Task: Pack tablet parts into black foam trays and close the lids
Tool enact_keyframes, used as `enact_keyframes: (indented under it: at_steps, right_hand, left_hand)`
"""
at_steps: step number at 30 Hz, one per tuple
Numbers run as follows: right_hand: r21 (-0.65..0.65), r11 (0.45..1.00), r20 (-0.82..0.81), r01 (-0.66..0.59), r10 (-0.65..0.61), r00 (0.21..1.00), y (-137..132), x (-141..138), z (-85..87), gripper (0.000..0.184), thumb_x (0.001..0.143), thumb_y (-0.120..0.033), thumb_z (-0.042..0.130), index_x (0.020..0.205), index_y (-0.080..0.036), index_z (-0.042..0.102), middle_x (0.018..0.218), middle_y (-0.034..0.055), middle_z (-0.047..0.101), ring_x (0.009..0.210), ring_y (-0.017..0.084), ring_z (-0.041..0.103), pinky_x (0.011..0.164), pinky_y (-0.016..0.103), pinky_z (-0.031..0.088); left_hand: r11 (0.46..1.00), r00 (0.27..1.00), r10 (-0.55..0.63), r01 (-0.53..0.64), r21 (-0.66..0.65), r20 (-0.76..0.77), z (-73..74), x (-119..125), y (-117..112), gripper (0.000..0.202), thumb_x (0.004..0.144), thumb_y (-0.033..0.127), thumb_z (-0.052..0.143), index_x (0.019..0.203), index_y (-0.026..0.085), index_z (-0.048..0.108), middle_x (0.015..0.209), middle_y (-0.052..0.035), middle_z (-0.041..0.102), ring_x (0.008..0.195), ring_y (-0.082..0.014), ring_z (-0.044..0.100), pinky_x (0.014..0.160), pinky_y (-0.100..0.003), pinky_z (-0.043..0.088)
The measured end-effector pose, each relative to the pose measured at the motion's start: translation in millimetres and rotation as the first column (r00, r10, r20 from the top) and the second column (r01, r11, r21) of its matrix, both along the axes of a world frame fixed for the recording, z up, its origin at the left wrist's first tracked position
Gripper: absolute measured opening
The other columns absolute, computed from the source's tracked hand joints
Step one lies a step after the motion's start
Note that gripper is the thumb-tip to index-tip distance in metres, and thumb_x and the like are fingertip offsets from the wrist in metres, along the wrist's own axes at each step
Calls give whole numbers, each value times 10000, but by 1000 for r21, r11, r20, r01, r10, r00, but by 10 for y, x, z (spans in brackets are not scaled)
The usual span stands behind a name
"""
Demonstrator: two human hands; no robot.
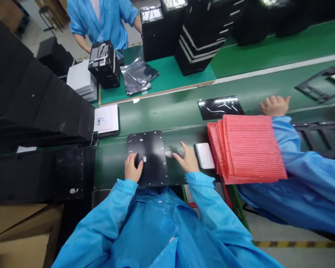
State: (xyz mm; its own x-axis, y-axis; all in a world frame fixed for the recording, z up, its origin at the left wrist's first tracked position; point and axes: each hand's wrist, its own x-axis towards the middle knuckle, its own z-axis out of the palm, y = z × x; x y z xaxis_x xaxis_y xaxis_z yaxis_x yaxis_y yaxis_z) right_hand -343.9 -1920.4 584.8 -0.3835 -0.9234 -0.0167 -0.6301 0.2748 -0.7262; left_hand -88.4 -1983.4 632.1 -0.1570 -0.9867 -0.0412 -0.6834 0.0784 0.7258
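Left fingers (131,159) curl on black panel (153,163) — right fingers (185,149) splay around tool (169,153).

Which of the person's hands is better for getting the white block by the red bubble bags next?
Probably the right hand: it's close to the white block, while the left hand is farther away, at the edge of the black panel.

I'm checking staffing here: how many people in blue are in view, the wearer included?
3: the wearer, in front of the black panel; a person across the green bench; a co-worker at right, partly behind the red stack. Others may be hidden.
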Motion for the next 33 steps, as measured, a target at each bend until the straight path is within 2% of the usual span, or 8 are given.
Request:
enact_keyframes:
  at_steps: [3,6,14,19,23,26,30,33]
  right_hand:
    - [152,975,-150,-164,187,971,-48,-106,-288,569,784,-447,632,1264,-157,540,1428,174,433,1349,400,300,1068,584,253]
    - [185,960,-171,-212,244,955,4,-123,-381,452,840,-381,560,1213,-126,553,1322,195,524,1239,357,443,1011,508,337]
    - [411,761,-269,-503,628,730,-289,76,373,347,787,-251,583,1105,-112,592,1031,188,629,996,326,569,842,404,390]
    - [503,634,-106,-587,719,687,-571,-24,394,308,759,-226,586,1048,-128,625,941,160,682,883,303,637,752,361,450]
    - [249,814,-38,-525,550,834,-413,-148,88,570,815,-410,555,1313,-139,498,1276,166,577,1180,323,526,981,444,414]
    - [43,901,246,-431,409,879,-172,106,-174,791,826,-581,490,1443,-112,331,1489,168,346,1385,305,297,1136,482,250]
    - [107,953,612,-284,162,774,-43,639,-352,849,889,-628,298,1516,-124,27,1571,143,131,1447,240,142,1163,467,182]
    - [134,955,570,-266,145,808,-64,769,-288,869,885,-615,329,1514,-117,-6,1578,152,70,1448,274,121,1152,496,196]
  left_hand:
    - [969,939,-247,239,64,239,64,-355,250,544,794,371,604,1304,202,520,1430,-138,441,1369,-300,337,1141,-492,244]
    - [948,850,-318,271,169,419,28,-645,391,680,783,445,619,1394,209,436,1527,-149,301,1434,-362,170,1129,-613,128]
    - [949,778,-317,260,180,542,-40,-850,470,926,675,537,699,1440,131,371,1539,-235,208,1432,-438,69,1096,-676,25]
    - [967,854,-184,69,244,486,138,-1091,491,1018,563,279,754,1461,106,305,1551,-261,121,1425,-459,-1,1095,-676,21]
    - [976,974,-44,-6,220,223,450,-810,449,1000,564,157,639,1484,192,249,1581,-157,116,1448,-385,45,1139,-596,120]
    - [979,996,42,-25,202,-80,635,-327,328,954,561,120,521,1478,185,269,1544,-102,276,1428,-291,237,1157,-448,248]
    - [938,943,199,-104,330,-268,637,218,88,952,497,120,466,1441,161,349,1442,-73,458,1330,-264,426,1068,-356,412]
    - [904,917,288,-165,393,-276,514,439,-53,940,464,131,454,1402,147,411,1400,-67,507,1298,-270,462,1025,-337,453]
